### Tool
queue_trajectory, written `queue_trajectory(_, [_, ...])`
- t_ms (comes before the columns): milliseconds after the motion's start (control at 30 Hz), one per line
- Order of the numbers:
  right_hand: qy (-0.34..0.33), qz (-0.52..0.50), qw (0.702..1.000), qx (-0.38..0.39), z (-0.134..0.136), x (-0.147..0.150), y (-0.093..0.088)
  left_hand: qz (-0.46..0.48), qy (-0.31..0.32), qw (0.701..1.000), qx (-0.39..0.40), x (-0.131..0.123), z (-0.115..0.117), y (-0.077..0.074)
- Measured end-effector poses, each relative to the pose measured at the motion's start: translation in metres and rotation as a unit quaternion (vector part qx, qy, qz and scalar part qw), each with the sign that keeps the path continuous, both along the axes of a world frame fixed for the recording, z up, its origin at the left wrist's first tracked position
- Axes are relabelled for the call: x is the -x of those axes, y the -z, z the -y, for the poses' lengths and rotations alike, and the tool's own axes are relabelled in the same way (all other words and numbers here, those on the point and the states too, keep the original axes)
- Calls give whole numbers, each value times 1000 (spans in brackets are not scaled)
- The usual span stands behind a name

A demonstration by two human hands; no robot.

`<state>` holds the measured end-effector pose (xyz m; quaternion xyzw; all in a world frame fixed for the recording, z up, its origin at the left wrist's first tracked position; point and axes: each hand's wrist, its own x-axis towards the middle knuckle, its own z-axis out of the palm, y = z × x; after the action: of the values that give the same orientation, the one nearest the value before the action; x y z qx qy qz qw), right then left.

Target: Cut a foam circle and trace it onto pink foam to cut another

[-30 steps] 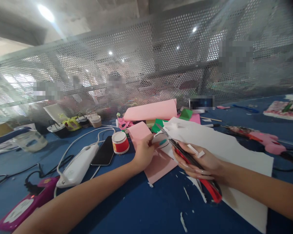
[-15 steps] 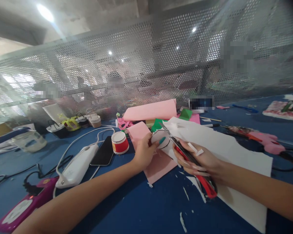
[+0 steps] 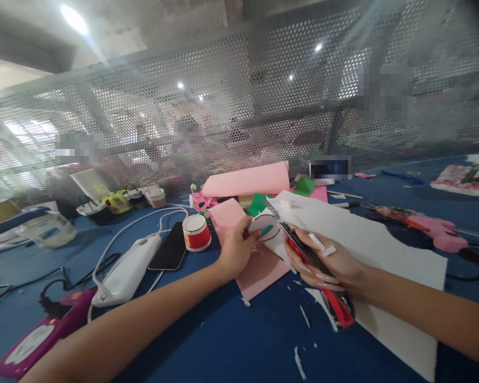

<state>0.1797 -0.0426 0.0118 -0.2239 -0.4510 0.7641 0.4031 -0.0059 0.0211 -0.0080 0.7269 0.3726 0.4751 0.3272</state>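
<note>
Between thumb and fingers, my left hand point(image 3: 239, 246) pinches a small white disc point(image 3: 259, 224) with a black line around its edge. My right hand point(image 3: 335, 263) is wrapped round a red and black utility knife point(image 3: 308, 256), its blade extended and pointing up and left at the disc's right edge. White scraps cling near the right thumb. Beneath the hands lie a pink sheet point(image 3: 263, 274) and a large white sheet point(image 3: 399, 266). Left of the left hand stands a small white-topped piece with a red band point(image 3: 197, 238).
A black phone point(image 3: 167, 247), a white power strip point(image 3: 125, 274) and a magenta one point(image 3: 43, 338) lie at left with cables. A pink glue gun point(image 3: 431, 229) rests at right. Rolled pink sheet point(image 3: 245, 180) lies behind, before a perforated metal screen point(image 3: 231, 106). White shavings dot the blue table point(image 3: 223, 346).
The knife blade has shifted very slightly along the disc's right edge. Both hands keep their grip, and the disc is tilted a little differently.
</note>
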Motion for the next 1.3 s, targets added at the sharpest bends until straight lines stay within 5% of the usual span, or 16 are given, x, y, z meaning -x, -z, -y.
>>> queue_trajectory(467, [-59, 0, 998, -13, -6, -5, 10, 3, -9, 1000, -9, -3, 8, -10])
queue_trajectory(900, [-49, 8, 999, -21, -3, -2, 5, 103, -14, 992, 72, -2, 4, -6])
queue_trajectory(1133, [-58, 15, 998, -26, -3, -2, 5, -4, -18, 1000, -10, -5, 14, -15])
queue_trajectory(1300, [-42, 19, 999, -22, -1, -1, 4, 16, -10, 1000, 16, -4, 11, -13])
